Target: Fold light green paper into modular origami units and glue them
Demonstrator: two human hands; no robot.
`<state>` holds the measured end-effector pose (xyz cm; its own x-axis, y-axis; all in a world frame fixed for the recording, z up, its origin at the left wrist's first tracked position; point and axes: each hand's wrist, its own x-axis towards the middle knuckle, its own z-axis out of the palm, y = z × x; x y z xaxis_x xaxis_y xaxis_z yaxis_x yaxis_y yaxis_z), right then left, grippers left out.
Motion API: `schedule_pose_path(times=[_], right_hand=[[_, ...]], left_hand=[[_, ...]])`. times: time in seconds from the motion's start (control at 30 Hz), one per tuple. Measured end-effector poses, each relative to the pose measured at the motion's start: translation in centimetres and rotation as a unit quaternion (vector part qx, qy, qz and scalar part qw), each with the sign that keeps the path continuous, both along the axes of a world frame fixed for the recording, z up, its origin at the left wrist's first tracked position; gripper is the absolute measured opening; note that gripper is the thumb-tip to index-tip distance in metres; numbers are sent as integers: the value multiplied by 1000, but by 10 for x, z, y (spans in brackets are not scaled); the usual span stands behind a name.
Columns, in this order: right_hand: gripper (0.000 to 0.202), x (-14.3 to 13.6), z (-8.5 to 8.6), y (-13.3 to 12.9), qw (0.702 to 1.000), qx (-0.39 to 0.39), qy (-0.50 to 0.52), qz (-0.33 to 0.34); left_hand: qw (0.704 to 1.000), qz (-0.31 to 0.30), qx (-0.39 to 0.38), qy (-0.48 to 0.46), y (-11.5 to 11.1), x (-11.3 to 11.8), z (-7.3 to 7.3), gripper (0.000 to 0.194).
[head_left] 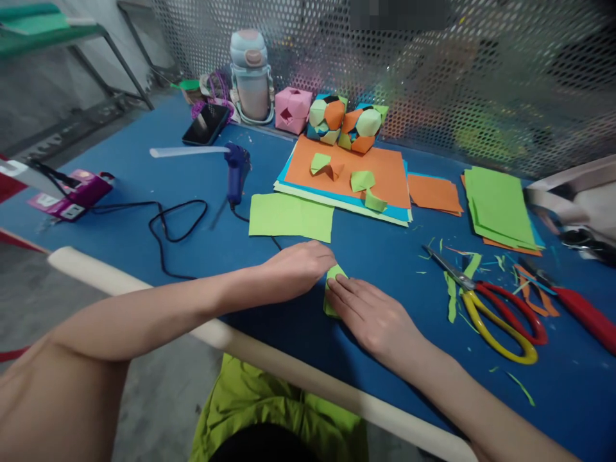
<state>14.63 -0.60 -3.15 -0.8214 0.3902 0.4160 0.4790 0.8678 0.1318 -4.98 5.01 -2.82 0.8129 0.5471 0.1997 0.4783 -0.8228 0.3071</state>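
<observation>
A small folded piece of light green paper [332,308] lies on the blue table in front of me. My right hand [378,317] rests over it with the fingers stretched out and lying flat, pressing it to the tabletop. At the paper's far end, my left hand [303,269] is closed, its fingers curled in at the upper edge; the fingertips are partly hidden. Just beyond my left hand lies a flat green paper rectangle [291,217]. Scissors [474,289] with one red and one yellow handle lie to the right, among thin paper scraps.
Behind are stacked coloured sheets [346,170], folded paper balls [327,119], a pink paper cube [293,110] and a bottle [253,77]. A blue glue gun [235,173], its cord and a phone [206,124] lie left. Green paper [500,205] and a red-handled tool [584,317] lie right.
</observation>
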Motion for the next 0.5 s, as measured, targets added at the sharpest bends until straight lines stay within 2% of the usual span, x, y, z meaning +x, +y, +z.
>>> schedule_pose_path(times=[0.5], right_hand=[[28, -3, 3, -5, 1000, -9, -25, -6]], left_hand=[[999, 12, 21, 43, -3, 3, 2, 24]])
